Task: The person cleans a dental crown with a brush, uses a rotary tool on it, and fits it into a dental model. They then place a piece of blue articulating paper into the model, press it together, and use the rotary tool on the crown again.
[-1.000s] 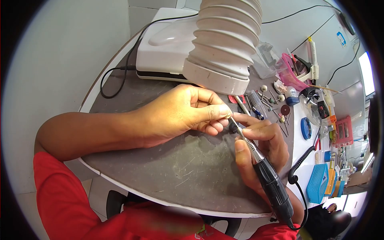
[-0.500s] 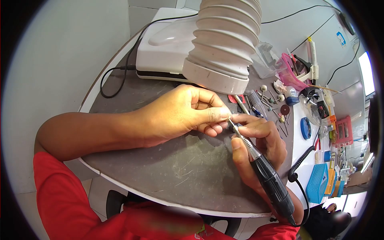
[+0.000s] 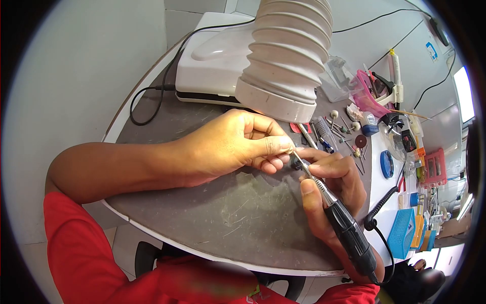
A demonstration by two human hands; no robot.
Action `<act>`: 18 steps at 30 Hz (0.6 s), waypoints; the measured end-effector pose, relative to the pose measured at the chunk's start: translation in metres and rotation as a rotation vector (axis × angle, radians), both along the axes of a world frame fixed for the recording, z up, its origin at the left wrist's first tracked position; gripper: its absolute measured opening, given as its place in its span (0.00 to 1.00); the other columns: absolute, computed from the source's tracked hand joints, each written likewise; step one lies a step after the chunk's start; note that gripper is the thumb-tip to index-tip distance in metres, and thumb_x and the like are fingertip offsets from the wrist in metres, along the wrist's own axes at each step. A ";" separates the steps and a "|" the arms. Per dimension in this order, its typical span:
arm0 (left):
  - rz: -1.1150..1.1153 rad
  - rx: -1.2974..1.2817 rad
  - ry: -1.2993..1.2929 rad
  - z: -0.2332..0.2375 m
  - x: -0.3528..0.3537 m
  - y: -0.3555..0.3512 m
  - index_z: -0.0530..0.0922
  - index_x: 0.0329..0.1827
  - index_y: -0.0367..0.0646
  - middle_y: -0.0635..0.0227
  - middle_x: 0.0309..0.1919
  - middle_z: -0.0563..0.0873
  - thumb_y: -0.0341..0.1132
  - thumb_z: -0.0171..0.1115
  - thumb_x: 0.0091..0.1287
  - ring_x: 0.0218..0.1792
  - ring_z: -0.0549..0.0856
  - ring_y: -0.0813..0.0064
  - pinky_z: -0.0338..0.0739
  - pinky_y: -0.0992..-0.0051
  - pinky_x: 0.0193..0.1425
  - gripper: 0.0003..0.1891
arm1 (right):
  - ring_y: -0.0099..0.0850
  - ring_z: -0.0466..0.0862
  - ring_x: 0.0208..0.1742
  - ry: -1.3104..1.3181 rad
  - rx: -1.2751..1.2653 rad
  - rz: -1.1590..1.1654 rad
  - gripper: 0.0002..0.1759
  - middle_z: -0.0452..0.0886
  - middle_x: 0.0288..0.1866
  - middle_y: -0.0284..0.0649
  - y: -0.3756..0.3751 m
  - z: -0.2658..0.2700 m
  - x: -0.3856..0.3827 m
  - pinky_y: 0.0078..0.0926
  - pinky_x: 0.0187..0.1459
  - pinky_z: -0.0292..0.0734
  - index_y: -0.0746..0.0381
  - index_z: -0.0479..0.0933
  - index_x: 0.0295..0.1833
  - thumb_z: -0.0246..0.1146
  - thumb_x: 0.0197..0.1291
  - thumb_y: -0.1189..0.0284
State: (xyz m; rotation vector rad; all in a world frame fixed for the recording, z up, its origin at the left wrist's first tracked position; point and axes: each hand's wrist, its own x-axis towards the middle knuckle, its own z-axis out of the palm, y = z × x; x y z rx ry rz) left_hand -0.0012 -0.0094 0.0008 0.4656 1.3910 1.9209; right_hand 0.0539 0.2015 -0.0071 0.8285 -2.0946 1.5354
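My left hand (image 3: pixel 243 144) is closed, with thumb and fingertips pinched on a tiny yellowish piece (image 3: pixel 290 150) too small to name. My right hand (image 3: pixel 331 187) grips a black and silver rotary handpiece (image 3: pixel 350 238) like a pen. Its thin metal bit (image 3: pixel 299 158) points up and left to the left fingertips, at or very near the tiny piece. Just below the bit is a small dark object (image 3: pixel 296 164), partly hidden by fingers. A coiled cord (image 3: pixel 382 205) runs from the handpiece's rear end.
A white ribbed suction hose (image 3: pixel 286 55) hangs above my hands, in front of a white machine (image 3: pixel 212 66). Several rotary bits (image 3: pixel 349 129) lie to the right. Beyond are a pink basket (image 3: pixel 367 93), a blue lid (image 3: pixel 387 163) and a blue basket (image 3: pixel 401 232). Another person (image 3: pixel 415 283) shows lower right.
My right hand and the handpiece have shifted slightly right and down. My left hand keeps its pinch, almost in place. The view has moved a little.
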 end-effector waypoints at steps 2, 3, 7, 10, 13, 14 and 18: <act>-0.004 0.004 -0.003 -0.001 -0.001 0.000 0.80 0.46 0.36 0.70 0.39 0.84 0.41 0.60 0.73 0.38 0.82 0.85 0.78 0.85 0.46 0.14 | 0.42 0.88 0.44 0.007 0.024 0.007 0.11 0.82 0.33 0.49 0.002 0.001 -0.001 0.30 0.47 0.79 0.69 0.74 0.39 0.66 0.50 0.81; -0.007 0.006 -0.005 -0.001 -0.001 0.000 0.80 0.46 0.36 0.70 0.39 0.84 0.41 0.60 0.73 0.38 0.82 0.85 0.78 0.85 0.46 0.14 | 0.42 0.88 0.44 0.022 0.063 0.005 0.11 0.82 0.34 0.49 0.003 0.001 -0.002 0.30 0.46 0.80 0.69 0.74 0.40 0.66 0.49 0.81; -0.002 0.007 0.001 0.000 0.001 0.001 0.80 0.46 0.36 0.71 0.39 0.84 0.40 0.60 0.73 0.38 0.82 0.86 0.78 0.86 0.46 0.14 | 0.40 0.88 0.43 0.043 0.117 -0.028 0.12 0.84 0.36 0.51 -0.001 0.002 -0.003 0.28 0.45 0.80 0.69 0.75 0.40 0.67 0.49 0.81; -0.004 -0.038 -0.030 0.004 0.002 0.001 0.78 0.47 0.41 0.73 0.36 0.81 0.39 0.60 0.73 0.36 0.80 0.86 0.73 0.86 0.41 0.10 | 0.39 0.88 0.42 0.026 0.098 -0.034 0.13 0.84 0.38 0.51 -0.001 0.001 -0.003 0.28 0.44 0.80 0.69 0.75 0.41 0.67 0.48 0.81; -0.018 -0.050 -0.059 0.002 0.000 0.001 0.78 0.49 0.39 0.73 0.37 0.81 0.38 0.58 0.74 0.37 0.80 0.86 0.74 0.86 0.43 0.11 | 0.37 0.87 0.44 0.017 0.090 -0.022 0.13 0.84 0.38 0.50 0.003 0.003 0.000 0.27 0.47 0.79 0.68 0.74 0.42 0.67 0.51 0.81; -0.004 -0.042 -0.053 0.002 0.000 0.001 0.77 0.49 0.38 0.72 0.38 0.81 0.38 0.58 0.74 0.38 0.80 0.86 0.75 0.85 0.44 0.11 | 0.37 0.87 0.44 0.020 0.090 -0.034 0.13 0.84 0.38 0.50 0.004 0.004 0.003 0.27 0.47 0.79 0.68 0.74 0.42 0.67 0.51 0.81; 0.004 0.003 -0.070 0.000 -0.003 0.000 0.77 0.51 0.36 0.71 0.40 0.81 0.38 0.56 0.75 0.40 0.80 0.85 0.77 0.83 0.48 0.13 | 0.31 0.85 0.48 -0.171 0.051 -0.066 0.11 0.85 0.39 0.49 0.011 0.018 0.015 0.27 0.54 0.76 0.68 0.71 0.46 0.65 0.59 0.79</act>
